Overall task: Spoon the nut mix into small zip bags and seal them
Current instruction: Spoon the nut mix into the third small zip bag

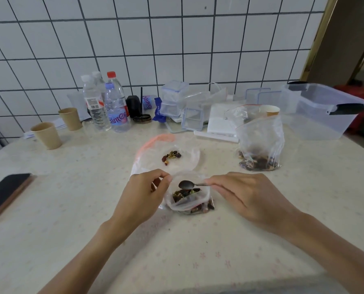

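A small clear zip bag (189, 205) stands open on the table, partly filled with dark nut mix. My left hand (144, 195) pinches its left rim and holds the mouth open. My right hand (246, 194) grips the handle of a small metal spoon (186, 184), whose bowl hovers over the bag's mouth. Behind it lies a larger clear bag with a red zip strip (155, 145), a few nuts (171, 157) inside. At the right stands another bag of nut mix (259, 145).
A black phone (6, 195) lies at the left edge. Two paper cups (47, 135), water bottles (104, 105), clear lidded boxes (173, 100) and a big plastic tub (323, 109) line the back by the tiled wall.
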`<state>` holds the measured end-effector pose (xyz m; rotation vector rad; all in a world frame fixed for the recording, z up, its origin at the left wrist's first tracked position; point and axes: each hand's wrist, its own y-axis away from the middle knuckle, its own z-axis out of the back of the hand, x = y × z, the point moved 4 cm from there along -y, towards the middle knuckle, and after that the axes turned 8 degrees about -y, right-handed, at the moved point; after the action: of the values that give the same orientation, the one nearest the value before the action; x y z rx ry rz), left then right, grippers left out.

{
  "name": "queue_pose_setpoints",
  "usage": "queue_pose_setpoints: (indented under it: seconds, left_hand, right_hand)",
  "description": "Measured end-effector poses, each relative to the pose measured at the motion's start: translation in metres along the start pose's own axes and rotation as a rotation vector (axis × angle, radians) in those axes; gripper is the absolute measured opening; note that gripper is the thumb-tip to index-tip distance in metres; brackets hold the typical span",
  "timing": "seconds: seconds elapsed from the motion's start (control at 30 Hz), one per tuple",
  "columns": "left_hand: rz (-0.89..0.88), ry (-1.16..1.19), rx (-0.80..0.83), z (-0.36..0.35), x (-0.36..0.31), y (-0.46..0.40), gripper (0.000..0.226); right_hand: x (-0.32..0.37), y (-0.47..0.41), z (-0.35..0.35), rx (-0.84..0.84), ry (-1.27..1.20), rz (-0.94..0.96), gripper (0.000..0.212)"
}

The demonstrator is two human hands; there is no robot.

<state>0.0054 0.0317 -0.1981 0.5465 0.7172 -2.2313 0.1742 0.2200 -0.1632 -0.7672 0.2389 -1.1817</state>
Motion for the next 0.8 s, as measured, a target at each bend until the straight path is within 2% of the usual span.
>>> queue_pose_setpoints:
  seconds: [0.13, 0.27, 0.37, 0.5, 0.6, 0.7, 0.8]
  left_hand:
    - [0.006, -0.038, 0.018, 0.001, 0.000, -0.005, 0.020]
    - [0.017, -0.072, -0.011, 0.012, 0.001, -0.018, 0.023]
    - [-0.010, 0.004, -0.058, 0.023, 0.000, -0.038, 0.015]
    - [-0.030, 0.016, -0.262, 0.037, 0.001, -0.066, 0.007]
    - [0.003, -0.109, -0.376, 0.040, 0.009, -0.085, 0.053]
    - [0.136, -0.264, -0.187, 0.028, 0.028, -0.101, 0.087]
    - [0.290, -0.309, 0.007, 0.010, 0.045, -0.104, 0.084]
  right_hand:
    - [-0.030, -0.002, -0.003, -0.132, -0.522, -0.479, 0.013]
    - [-0.050, -0.012, -0.008, -0.286, -0.918, -0.686, 0.011]
    - [-0.061, -0.018, -0.019, -0.359, -1.019, -0.807, 0.013]
    - [-0.074, -0.033, -0.032, -0.391, -0.933, -0.858, 0.014]
    - [-0.079, -0.045, -0.042, -0.337, -0.732, -0.823, 0.013]
    - [-0.081, -0.057, -0.050, -0.274, -0.464, -0.691, 0.014]
    - [-0.083, -0.066, -0.051, -0.225, -0.205, -0.558, 0.013]
